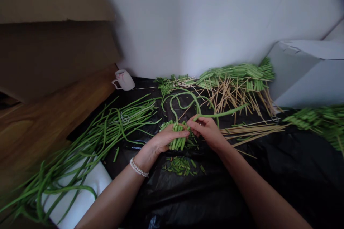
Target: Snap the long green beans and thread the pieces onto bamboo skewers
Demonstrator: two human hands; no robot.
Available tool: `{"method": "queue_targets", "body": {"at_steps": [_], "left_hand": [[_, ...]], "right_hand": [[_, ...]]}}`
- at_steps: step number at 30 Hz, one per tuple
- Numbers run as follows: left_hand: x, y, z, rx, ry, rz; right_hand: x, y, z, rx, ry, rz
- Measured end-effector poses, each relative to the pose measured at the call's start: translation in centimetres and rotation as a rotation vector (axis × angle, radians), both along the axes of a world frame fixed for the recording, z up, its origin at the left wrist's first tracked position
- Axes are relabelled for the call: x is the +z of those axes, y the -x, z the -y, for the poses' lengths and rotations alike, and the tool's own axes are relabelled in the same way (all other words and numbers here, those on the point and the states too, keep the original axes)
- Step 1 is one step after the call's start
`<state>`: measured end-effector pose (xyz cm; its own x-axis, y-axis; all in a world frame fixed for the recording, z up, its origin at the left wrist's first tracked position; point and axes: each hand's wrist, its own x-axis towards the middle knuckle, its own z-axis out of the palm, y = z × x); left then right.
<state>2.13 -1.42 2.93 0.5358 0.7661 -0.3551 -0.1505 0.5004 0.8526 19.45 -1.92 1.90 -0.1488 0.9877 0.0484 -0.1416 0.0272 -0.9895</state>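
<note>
Cut pieces of long green bean (178, 142) lie side by side in a bundle, with my left hand (169, 136) wrapped round them. A bracelet of pale beads circles that wrist. Just to the right, my right hand (206, 130) pinches a long green bean (225, 113), whose one end sticks out to the right past the fingers. Other long beans (185, 93) curl behind both hands. My right fingertips are close to the bundle; whether they touch it I cannot tell. Short bean scraps (181, 166) are scattered below on the black plastic sheet (193, 200).
Whole long beans (120, 125) spread at left, partly over a white box or sheet (77, 189). Wooden skewers (249, 130) lie at right. Skewered bean pieces (239, 73) are heaped behind, near a white box (309, 71). A mug (125, 80) stands by the wall.
</note>
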Motion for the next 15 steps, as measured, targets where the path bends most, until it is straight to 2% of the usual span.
{"method": "queue_targets", "body": {"at_steps": [3,9,15], "left_hand": [[-0.2,0.1,-0.1,0.007,-0.011,0.01],[-0.8,-0.5,0.1,0.114,-0.009,0.121],[-1.0,-0.7,-0.3,0.229,-0.013,0.284]], "right_hand": [[-0.2,0.0,-0.1,-0.027,0.037,-0.082],[0.2,0.4,0.1,0.007,0.155,-0.289],[0.3,0.3,0.1,-0.02,0.066,-0.263]]}}
